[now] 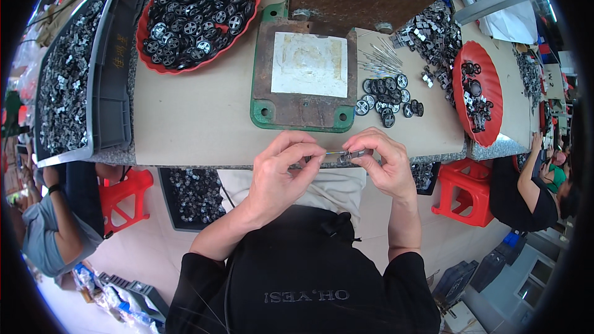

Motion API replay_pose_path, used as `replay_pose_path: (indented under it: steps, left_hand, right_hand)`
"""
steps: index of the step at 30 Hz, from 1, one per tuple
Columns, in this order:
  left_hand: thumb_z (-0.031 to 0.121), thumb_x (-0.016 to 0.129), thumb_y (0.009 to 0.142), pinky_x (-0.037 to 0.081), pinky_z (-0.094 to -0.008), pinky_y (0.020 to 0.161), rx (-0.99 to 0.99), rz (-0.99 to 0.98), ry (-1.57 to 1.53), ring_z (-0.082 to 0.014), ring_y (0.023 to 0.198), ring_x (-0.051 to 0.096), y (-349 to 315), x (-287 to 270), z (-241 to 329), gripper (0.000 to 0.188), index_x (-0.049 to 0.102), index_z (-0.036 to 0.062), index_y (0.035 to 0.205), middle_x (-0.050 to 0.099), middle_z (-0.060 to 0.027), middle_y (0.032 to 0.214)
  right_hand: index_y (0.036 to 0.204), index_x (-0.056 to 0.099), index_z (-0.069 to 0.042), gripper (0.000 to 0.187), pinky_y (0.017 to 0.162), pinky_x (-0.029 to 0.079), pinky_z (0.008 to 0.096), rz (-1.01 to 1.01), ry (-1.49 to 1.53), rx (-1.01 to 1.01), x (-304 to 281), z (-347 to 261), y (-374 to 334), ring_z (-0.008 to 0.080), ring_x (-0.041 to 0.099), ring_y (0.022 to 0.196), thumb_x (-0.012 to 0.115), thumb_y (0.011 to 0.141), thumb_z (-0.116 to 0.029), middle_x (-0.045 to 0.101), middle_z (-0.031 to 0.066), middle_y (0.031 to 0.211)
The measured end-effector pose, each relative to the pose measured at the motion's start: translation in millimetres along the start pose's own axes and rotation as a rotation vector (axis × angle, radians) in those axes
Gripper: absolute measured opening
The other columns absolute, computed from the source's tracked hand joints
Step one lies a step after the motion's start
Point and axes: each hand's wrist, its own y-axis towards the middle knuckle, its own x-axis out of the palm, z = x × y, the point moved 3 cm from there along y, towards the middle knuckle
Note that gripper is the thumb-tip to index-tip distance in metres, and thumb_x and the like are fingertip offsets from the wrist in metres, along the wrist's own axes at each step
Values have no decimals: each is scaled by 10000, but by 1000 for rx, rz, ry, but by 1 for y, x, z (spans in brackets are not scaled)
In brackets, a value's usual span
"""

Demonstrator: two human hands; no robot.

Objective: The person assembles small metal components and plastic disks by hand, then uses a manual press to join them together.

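Observation:
Just in front of the table edge, my left hand (pixel 281 173) pinches one end of a thin metal rod (pixel 334 153) between thumb and fingers. A small dark part shows partly behind those fingertips; I cannot make out what it is. My right hand (pixel 393 167) is closed on a small dark grey plastic part (pixel 359 154), which the rod's other end meets. Beyond my hands lie a small pile of black wheels (pixel 388 94) with silver spokes and a scatter of loose metal rods (pixel 380 59).
A press base (pixel 303 117) with a white pad (pixel 309 65) stands ahead. Red dishes of wheels (pixel 143 49) and mixed parts (pixel 495 89) flank it. Small dark parts (pixel 433 34) lie heaped at right, and a grey crate (pixel 114 111) stands left. Red stools (pixel 127 195) and people are nearby.

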Motion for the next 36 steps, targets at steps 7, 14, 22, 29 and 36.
replay_pose_path:
  steps: [7,14,22,29,36]
  left_hand:
    - [-41,683,756,548,-254,562,44,25,74,-159,712,638,-3,0,2,141,678,12,886,605,-74,931]
    - [-35,692,742,524,-278,558,104,19,151,-192,688,636,-4,0,2,153,676,16,886,605,-78,917]
    - [-32,681,762,533,-260,559,53,-41,125,-166,696,640,-7,1,1,134,679,6,890,610,-74,926]
    - [-37,673,771,544,-242,587,-35,-46,13,-141,734,638,-7,5,-9,137,682,-2,904,612,-70,935]
    - [-37,629,825,552,-234,719,-252,-91,-423,-132,854,623,-5,7,-27,161,664,-40,982,586,-109,1055]
  right_hand:
    - [914,605,-11,258,688,487,324,-6,-260,-197,2,-13,4,266,611,800,649,683,94,642,105,884]
    - [901,597,-3,257,662,482,347,14,-207,-126,9,-17,4,277,590,759,654,669,91,616,103,825]
    - [912,586,-13,227,637,463,343,-51,-205,-81,16,-15,2,266,569,743,635,706,68,597,103,835]
    - [1002,580,-25,251,598,465,279,35,-136,-28,27,-11,-2,192,574,721,648,766,25,602,84,831]
    - [981,641,-1,218,574,433,223,202,113,125,29,-6,-7,85,534,633,713,783,-55,636,46,843]
